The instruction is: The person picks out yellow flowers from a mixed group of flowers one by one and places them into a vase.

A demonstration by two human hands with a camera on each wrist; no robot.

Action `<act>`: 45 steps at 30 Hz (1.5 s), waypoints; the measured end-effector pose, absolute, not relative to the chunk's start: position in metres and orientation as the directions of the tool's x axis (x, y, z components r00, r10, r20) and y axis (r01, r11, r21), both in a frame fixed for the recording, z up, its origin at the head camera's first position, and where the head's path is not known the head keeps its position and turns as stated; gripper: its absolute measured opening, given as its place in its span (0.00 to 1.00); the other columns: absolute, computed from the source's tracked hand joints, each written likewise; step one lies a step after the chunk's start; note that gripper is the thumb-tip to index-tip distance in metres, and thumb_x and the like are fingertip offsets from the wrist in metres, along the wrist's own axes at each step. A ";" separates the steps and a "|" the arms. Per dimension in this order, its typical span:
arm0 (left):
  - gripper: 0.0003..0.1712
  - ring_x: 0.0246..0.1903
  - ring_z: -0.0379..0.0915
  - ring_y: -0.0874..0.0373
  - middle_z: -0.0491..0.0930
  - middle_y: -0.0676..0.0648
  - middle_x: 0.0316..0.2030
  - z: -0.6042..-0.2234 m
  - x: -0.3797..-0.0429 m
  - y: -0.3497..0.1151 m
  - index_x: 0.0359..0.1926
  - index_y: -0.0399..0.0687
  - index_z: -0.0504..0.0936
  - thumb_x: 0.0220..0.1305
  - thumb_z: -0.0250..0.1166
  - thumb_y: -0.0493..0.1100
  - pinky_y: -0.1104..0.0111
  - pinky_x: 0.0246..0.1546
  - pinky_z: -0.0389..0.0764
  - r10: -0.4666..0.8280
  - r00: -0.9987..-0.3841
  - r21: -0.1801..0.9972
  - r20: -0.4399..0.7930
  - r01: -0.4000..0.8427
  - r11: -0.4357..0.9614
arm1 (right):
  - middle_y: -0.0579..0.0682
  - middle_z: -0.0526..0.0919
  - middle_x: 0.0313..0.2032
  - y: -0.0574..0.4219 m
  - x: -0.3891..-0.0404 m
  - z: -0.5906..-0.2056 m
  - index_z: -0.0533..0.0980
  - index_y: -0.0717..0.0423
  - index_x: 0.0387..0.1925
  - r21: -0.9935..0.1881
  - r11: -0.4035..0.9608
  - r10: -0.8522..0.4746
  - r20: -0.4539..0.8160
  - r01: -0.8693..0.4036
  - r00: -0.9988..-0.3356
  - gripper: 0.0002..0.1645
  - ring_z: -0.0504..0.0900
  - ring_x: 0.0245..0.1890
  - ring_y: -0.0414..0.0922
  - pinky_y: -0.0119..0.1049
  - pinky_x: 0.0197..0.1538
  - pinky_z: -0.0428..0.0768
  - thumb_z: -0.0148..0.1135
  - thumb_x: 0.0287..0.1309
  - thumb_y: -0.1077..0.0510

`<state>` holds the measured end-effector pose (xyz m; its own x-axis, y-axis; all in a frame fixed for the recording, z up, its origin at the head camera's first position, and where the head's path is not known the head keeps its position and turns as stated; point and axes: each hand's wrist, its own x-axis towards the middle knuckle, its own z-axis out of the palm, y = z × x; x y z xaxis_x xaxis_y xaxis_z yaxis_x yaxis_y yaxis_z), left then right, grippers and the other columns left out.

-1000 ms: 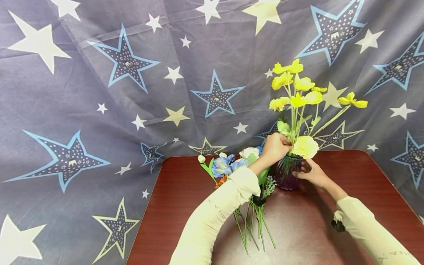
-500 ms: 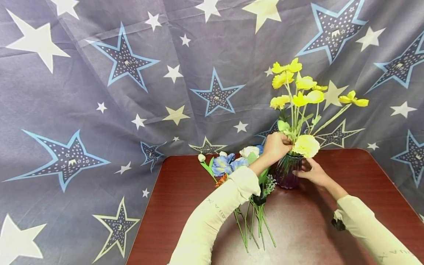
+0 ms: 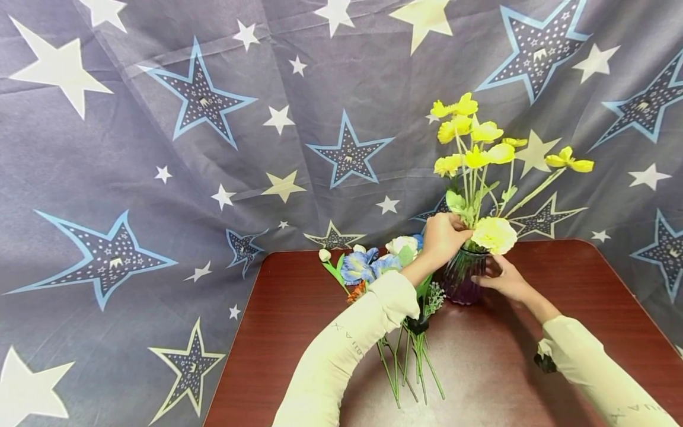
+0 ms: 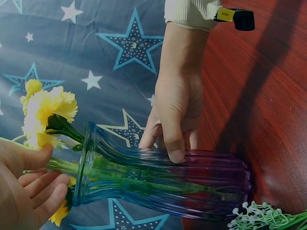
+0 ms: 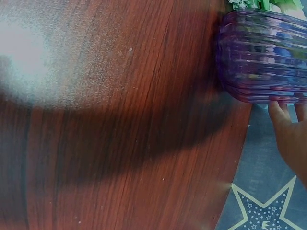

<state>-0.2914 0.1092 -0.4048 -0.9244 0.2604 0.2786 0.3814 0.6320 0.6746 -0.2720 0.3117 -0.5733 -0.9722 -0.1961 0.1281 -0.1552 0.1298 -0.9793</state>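
A ribbed purple glass vase [image 3: 462, 279] [image 4: 163, 179] [image 5: 266, 57] stands at the back of the dark red table [image 3: 533, 356]. It holds a bunch of yellow flowers [image 3: 475, 154] [image 4: 45, 112]. My left hand [image 3: 445, 234] [image 4: 29, 187] grips their green stems just above the vase mouth. From the right, my right hand [image 3: 498, 276] [image 4: 177, 110] [image 5: 288, 129] holds the vase's body, thumb in front and fingers behind. One pale yellow bloom [image 3: 493, 234] hangs over the rim.
Loose flowers lie left of the vase under my left forearm: a blue bloom [image 3: 363, 265], a white one [image 3: 401, 244] and several green stems [image 3: 408, 367]. A star-printed grey cloth [image 3: 187, 148] hangs behind and around the table. A black wrist device [image 3: 544, 362] sits on the right sleeve.
The yellow stems have tipped a little to the left in my left hand. The right hand and the vase have stayed put.
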 end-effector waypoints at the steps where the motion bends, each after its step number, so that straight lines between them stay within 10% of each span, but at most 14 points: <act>1: 0.05 0.29 0.84 0.67 0.91 0.54 0.30 -0.405 -0.291 0.109 0.34 0.51 0.92 0.62 0.75 0.46 0.85 0.28 0.73 0.253 -0.924 0.675 0.288 0.383 0.630 | 0.30 0.81 0.45 0.312 -0.272 -0.573 0.67 0.46 0.64 -0.979 0.127 -0.196 0.133 -0.160 -0.971 0.36 0.81 0.46 0.27 0.23 0.48 0.81 0.69 0.59 0.70; 19: 0.12 0.19 0.67 0.76 0.86 0.56 0.23 -0.403 -0.291 0.107 0.25 0.53 0.83 0.62 0.75 0.48 0.86 0.25 0.65 0.230 -0.894 0.682 0.385 0.443 0.582 | 0.29 0.82 0.44 0.308 -0.266 -0.568 0.68 0.44 0.60 -0.980 0.124 -0.184 0.133 -0.157 -0.974 0.33 0.82 0.45 0.27 0.22 0.48 0.81 0.69 0.58 0.70; 28: 0.31 0.16 0.54 0.66 0.55 0.58 0.12 -0.405 -0.295 0.105 0.14 0.54 0.60 0.64 0.72 0.47 0.81 0.24 0.58 0.244 -0.883 0.656 0.401 0.463 0.596 | 0.29 0.82 0.45 0.308 -0.266 -0.568 0.69 0.44 0.59 -0.981 0.120 -0.187 0.129 -0.153 -0.974 0.33 0.82 0.46 0.27 0.22 0.48 0.81 0.69 0.58 0.70; 45: 0.27 0.15 0.59 0.68 0.64 0.59 0.11 -0.407 -0.296 0.105 0.13 0.54 0.67 0.61 0.74 0.46 0.81 0.23 0.61 0.204 -0.922 0.696 0.331 0.384 0.607 | 0.28 0.81 0.45 0.309 -0.266 -0.568 0.67 0.46 0.60 -0.980 0.140 -0.191 0.113 -0.141 -0.975 0.33 0.81 0.46 0.27 0.24 0.48 0.82 0.69 0.58 0.70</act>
